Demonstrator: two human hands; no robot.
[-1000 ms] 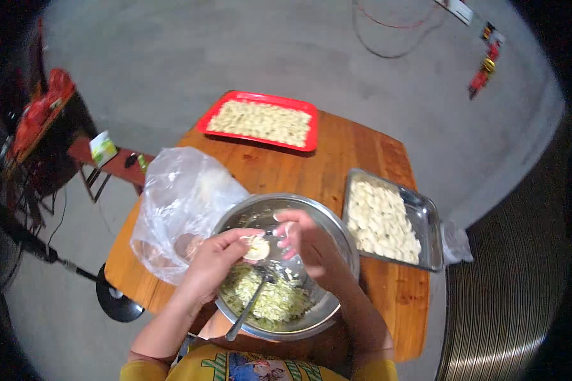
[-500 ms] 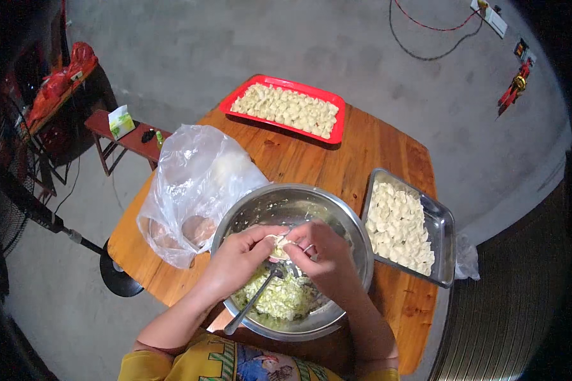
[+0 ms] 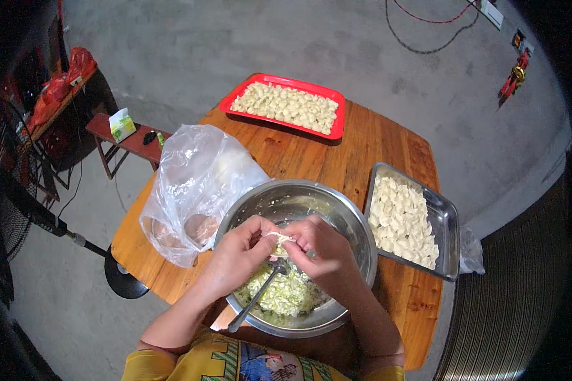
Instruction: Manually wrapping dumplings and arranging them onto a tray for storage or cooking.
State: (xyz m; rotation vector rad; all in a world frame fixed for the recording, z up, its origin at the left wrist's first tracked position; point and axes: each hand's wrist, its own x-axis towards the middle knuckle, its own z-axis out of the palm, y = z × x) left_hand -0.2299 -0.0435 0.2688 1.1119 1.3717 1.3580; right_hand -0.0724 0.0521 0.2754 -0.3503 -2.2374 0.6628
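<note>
Over a large steel bowl, my left hand and my right hand pinch a small dumpling between their fingertips. Pale dough and a bit of greenish filling show between the thumbs. Both hands are closed on it from either side. Below them, chopped pale-green filling lies in the bowl's near part. A metal spoon rests with its head in the filling and its handle across the near-left rim. The fingers hide part of the dumpling.
On the wooden table, a red tray and a steel tray carry rows of dumplings. A clear plastic bag bulges beside the bowl's left. A fan's round base stands on the floor left, near a red bench.
My fingers have shifted on the dumpling, and its edge looks more pressed together. The whole view has moved slightly; the trays, bag and spoon keep their places.
</note>
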